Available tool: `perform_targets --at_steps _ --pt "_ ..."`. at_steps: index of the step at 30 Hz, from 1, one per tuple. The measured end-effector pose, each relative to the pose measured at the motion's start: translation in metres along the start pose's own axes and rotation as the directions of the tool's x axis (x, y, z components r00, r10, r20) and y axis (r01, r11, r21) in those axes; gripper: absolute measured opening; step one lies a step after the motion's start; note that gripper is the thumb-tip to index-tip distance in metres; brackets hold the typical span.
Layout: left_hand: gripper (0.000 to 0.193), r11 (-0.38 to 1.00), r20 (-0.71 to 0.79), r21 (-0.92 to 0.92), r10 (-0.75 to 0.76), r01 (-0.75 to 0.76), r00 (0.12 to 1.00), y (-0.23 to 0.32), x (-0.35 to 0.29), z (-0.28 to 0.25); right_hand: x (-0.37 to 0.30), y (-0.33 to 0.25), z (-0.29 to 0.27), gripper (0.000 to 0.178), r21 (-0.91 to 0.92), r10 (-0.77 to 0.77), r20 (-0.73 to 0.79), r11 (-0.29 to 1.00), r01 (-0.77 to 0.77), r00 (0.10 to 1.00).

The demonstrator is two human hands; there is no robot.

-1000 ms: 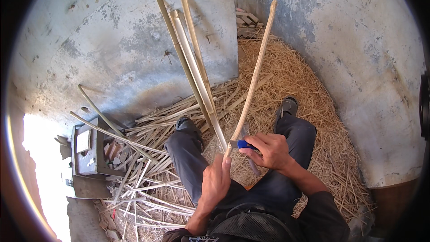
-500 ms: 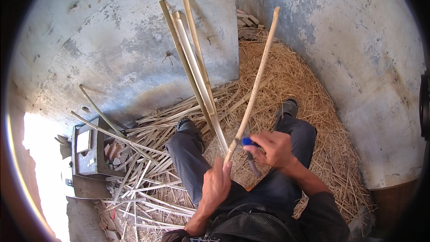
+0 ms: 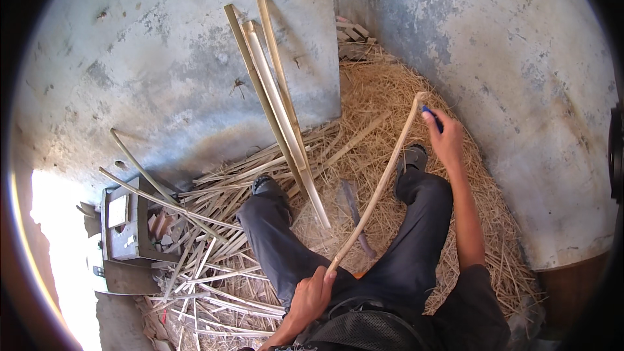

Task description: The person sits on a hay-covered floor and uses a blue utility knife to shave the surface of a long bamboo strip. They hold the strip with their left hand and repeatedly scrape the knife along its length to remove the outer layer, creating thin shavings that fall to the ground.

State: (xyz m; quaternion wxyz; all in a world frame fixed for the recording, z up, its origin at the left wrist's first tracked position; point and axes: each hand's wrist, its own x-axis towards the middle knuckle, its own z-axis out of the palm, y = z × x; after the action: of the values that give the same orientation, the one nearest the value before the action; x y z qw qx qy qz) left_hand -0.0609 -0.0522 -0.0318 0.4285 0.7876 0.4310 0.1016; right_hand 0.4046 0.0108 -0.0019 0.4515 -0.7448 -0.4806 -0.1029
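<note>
My left hand (image 3: 312, 296) is closed around the lower end of a long, pale, slightly bent strip (image 3: 385, 179) that looks like split bamboo. The strip slants away from my lap, up and to the right. My right arm is stretched out, and my right hand (image 3: 448, 140) grips a small blue-handled tool (image 3: 433, 119) at the strip's far end. Its working part is too small to make out, so I cannot tell its exact kind. Between my legs lies a long, narrow dark tool (image 3: 354, 211), partly behind the strip.
Several bamboo lengths (image 3: 279, 110) lean against the wall (image 3: 162, 71) ahead. Loose strips (image 3: 214, 182) are heaped at left, beside a grey box (image 3: 123, 227) holding broken pieces. Shavings (image 3: 377, 84) cover the floor ahead and right. A curved wall (image 3: 507, 123) stands at right.
My right hand has moved away from me along the strip, from near my left hand to its far end. The strip's far end has dropped lower and swung right.
</note>
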Motion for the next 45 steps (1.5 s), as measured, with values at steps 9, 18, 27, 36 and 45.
perform_targets --at_steps 9,18,27,36,45 --pt "0.053 0.961 -0.052 -0.251 -0.131 0.114 0.99 -0.01 0.016 -0.023 -0.035 -0.025 -0.012 0.036 0.734 0.027 0.679 -0.002 -0.679 0.734" --pt "0.055 0.94 -0.127 -0.338 -0.097 0.049 0.987 -0.011 0.035 -0.034 -0.084 -0.08 -0.01 0.057 0.703 -0.016 0.687 0.267 -0.659 0.726" --pt "0.055 0.926 -0.098 -0.368 -0.125 0.081 0.987 -0.007 0.035 -0.033 -0.098 -0.087 -0.008 0.063 0.74 -0.153 0.616 0.451 -0.5 0.773" --pt "0.056 0.915 -0.095 -0.391 -0.146 0.098 0.985 -0.013 0.034 -0.03 -0.1 -0.09 -0.008 0.06 0.738 -0.108 0.612 0.432 -0.518 0.783" --pt "0.056 0.919 -0.095 -0.383 -0.137 0.091 0.986 -0.008 0.033 -0.033 -0.097 -0.094 -0.009 0.059 0.739 -0.091 0.608 0.429 -0.52 0.789"
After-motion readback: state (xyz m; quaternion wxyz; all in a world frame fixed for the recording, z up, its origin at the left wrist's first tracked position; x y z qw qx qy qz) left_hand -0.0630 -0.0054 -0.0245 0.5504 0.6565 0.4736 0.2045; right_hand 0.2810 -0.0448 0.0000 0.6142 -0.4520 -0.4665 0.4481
